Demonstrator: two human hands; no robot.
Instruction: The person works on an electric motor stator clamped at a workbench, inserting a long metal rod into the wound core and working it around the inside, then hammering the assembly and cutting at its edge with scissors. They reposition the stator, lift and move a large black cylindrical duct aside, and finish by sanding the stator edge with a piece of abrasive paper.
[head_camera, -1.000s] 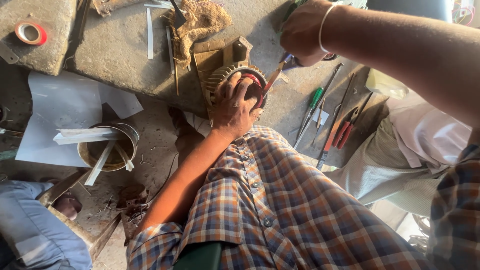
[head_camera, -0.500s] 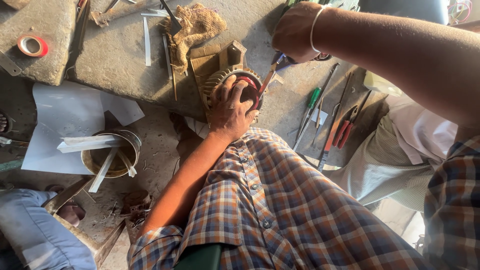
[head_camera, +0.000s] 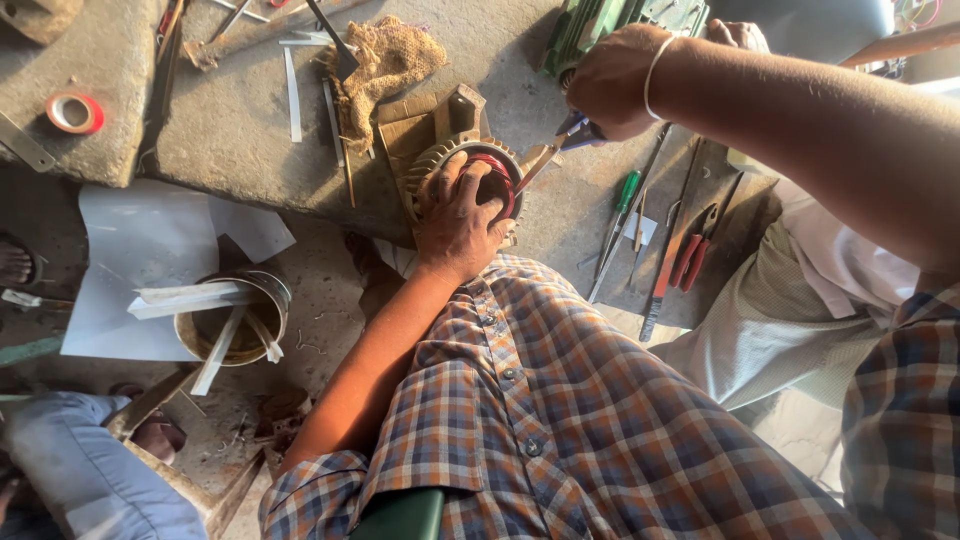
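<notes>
In the head view, a round finned motor stator (head_camera: 440, 170) with red windings is seen standing on end on the grey stone tabletop (head_camera: 230, 130), backed against a small wooden block (head_camera: 425, 120), an arrangement judged to keep its open bore facing upward and steady. The left hand (head_camera: 458, 215) is laid over the top of the stator, fingers spread and curled loosely over the rim and into the bore, so that the piece is pressed down rather than gripped tight. The right hand (head_camera: 615, 80) is closed round the blue handle of a pair of pliers (head_camera: 545, 152), whose nose is directed at the right edge of the windings and appears to touch them. A white band is worn on that wrist. A piece of sacking (head_camera: 385, 60) lies just behind the block. Screwdrivers and red-handled cutters (head_camera: 690, 250) are laid out to the right, near but apart from the stator. A roll of red tape (head_camera: 73, 112) rests well to the left, and a tin holding flat strips (head_camera: 235, 320) stands on the floor below the tabletop edge.
</notes>
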